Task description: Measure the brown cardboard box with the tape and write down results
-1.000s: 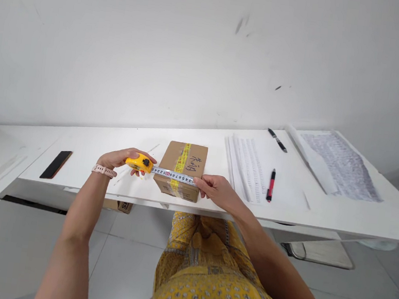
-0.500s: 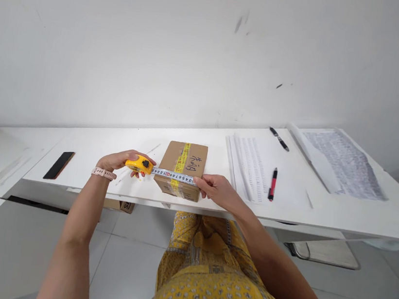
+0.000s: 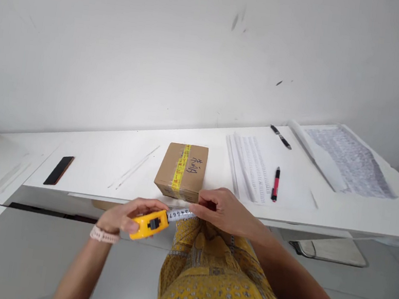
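Tape measure sits gripped in the left hand; the right hand pinches its drawn-out blade. Just beyond the right hand, the box rests on the desk.

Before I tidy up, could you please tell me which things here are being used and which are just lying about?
In use:
tape measure, in left hand and right hand
box, probably, near both hands

Lying about, untouched:
apparent phone
black pen
red pen
papers
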Tool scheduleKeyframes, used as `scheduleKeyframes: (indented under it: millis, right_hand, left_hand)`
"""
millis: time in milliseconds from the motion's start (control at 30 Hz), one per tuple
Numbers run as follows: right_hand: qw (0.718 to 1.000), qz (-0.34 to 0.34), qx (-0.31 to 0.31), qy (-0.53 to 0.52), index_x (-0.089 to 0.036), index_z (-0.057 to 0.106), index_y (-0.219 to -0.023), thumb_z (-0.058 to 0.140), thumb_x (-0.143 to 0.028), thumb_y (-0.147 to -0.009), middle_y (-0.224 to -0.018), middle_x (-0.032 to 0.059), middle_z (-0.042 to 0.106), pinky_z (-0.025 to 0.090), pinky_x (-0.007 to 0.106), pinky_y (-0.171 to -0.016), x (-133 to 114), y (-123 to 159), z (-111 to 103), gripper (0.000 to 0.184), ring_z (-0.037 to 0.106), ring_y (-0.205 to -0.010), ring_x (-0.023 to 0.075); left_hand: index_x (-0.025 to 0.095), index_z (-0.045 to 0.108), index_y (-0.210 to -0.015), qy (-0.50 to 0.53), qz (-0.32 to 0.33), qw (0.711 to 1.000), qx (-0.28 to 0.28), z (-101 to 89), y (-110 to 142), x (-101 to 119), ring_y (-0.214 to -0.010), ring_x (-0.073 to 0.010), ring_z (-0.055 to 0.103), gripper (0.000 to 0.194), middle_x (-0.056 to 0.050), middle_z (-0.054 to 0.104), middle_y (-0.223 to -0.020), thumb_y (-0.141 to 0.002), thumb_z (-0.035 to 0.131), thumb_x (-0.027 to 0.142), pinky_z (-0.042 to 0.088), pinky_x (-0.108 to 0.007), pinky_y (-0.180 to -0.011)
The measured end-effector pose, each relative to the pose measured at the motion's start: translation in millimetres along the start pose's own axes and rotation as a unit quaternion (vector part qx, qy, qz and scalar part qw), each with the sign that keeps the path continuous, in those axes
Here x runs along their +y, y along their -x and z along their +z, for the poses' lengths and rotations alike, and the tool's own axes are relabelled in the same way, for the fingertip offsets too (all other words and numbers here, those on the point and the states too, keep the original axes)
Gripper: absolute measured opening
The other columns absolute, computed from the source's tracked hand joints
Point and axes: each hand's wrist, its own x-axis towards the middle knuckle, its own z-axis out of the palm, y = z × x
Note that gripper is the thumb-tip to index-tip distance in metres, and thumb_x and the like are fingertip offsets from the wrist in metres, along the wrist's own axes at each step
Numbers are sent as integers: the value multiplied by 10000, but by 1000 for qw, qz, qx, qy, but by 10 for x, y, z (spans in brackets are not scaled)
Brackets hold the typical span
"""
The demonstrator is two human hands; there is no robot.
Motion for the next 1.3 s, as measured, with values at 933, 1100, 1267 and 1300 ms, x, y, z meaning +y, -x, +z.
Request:
scheduleKeyframes:
  millis: [933,1100,1267,1300]
  right_hand:
    - [897,-157,333,243,-215,532,-1277,494,-514,-949,-1293,153,597,423,496,-996,811,-656,3,445,522,-1206,312]
    - [922,-179,316,133,-225,541,-1180,464,-390,-951,-1207,102,639,417,463,-996,605,-1016,-63,292,537,-1161,276]
    - [919,-191,329,108,-223,539,-1126,478,-333,-908,-1115,90,657,407,445,-943,653,-1043,-24,252,563,-1050,268]
    - [917,-198,327,114,-224,543,-1115,483,-327,-895,-1107,90,658,402,446,-937,665,-1025,-20,250,563,-1051,272]
  left_hand:
    - [205,746,-887,281,359,766,453,2,-746,-287,-1113,-330,651,364,-102,748,-1016,-704,630,497,492,-491,-993]
    - [175,732,-938,178,397,779,452,164,-832,98,-940,-305,700,432,-100,734,-992,-692,607,508,571,-423,-825]
    - [151,680,-984,194,279,855,391,373,-1055,296,-791,-296,719,459,-120,740,-943,-687,624,496,592,-394,-645]
    - [145,672,-982,205,266,859,386,388,-1098,325,-781,-289,721,446,-121,741,-937,-702,614,488,593,-382,-624]
